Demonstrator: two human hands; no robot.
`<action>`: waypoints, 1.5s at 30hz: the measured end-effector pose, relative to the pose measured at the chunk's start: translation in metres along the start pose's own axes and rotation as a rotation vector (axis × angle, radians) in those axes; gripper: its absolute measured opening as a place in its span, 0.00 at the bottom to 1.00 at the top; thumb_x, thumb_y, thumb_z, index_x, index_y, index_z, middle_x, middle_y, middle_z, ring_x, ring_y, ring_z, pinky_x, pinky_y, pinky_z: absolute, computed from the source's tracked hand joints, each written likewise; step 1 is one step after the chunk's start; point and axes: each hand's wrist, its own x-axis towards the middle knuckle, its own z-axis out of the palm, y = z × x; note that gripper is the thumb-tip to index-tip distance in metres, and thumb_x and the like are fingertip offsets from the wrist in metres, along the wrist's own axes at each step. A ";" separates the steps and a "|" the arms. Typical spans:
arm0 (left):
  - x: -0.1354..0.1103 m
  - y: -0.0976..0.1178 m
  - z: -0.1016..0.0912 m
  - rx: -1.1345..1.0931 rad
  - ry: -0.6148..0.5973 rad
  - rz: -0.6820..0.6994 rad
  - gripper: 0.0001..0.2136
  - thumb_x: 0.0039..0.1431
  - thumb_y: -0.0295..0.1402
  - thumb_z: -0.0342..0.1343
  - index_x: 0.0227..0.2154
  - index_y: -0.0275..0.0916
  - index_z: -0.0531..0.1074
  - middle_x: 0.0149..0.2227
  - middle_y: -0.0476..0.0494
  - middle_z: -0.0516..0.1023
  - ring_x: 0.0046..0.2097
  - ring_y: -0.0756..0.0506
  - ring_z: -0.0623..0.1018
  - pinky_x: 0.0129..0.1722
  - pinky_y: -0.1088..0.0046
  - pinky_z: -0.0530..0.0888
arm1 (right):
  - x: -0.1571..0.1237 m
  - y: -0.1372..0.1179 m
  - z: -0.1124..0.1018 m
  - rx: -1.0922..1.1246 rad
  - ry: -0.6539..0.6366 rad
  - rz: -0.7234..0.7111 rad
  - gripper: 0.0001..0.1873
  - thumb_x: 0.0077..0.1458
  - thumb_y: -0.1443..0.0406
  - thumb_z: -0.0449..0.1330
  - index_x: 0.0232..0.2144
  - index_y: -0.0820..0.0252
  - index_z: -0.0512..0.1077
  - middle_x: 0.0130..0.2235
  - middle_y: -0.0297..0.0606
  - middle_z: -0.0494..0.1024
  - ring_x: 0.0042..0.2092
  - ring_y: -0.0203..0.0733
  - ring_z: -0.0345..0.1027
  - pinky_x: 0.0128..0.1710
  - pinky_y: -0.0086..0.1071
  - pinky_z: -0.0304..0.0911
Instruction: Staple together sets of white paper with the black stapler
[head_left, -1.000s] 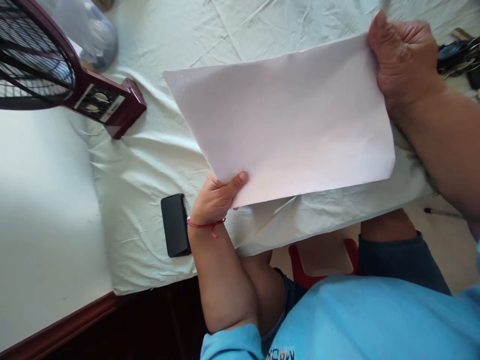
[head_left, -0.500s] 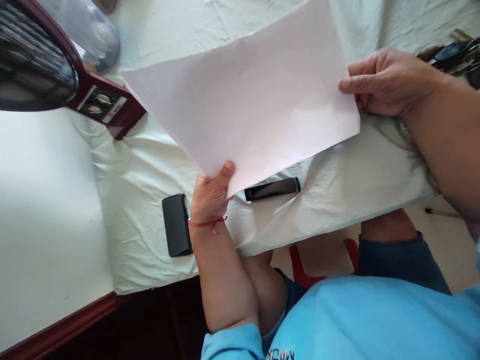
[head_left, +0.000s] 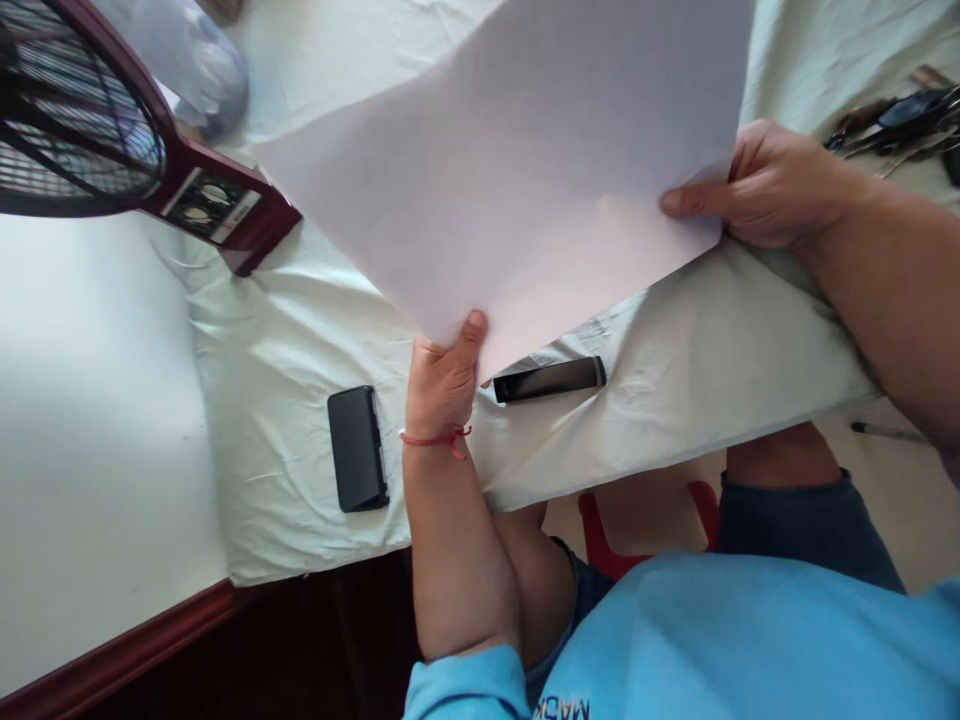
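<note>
Paper (head_left: pixel 517 180) is pinched at its near-left corner by left hand (head_left: pixel 442 385), thumb pointed forward. Right edge is gripped by right hand (head_left: pixel 776 190), thumb pointed left.

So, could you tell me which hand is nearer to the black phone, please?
Left: the left hand is just beyond and right of the black phone; the right hand is much farther right.

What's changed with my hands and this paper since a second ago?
Your right hand moved down from the upper right corner of the white sheet to grip near its lower right one. The sheet's right end swung upward, uncovering a black object. Your left hand still holds the lower left corner; the phone stayed put.
</note>
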 end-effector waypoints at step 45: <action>-0.049 -0.004 -0.012 0.813 -0.328 0.478 0.18 0.65 0.24 0.63 0.55 0.46 0.86 0.54 0.39 0.90 0.59 0.34 0.85 0.64 0.52 0.79 | 0.012 -0.007 -0.003 0.107 0.334 0.182 0.12 0.55 0.71 0.65 0.24 0.63 0.67 0.22 0.32 0.69 0.17 0.27 0.58 0.13 0.23 0.53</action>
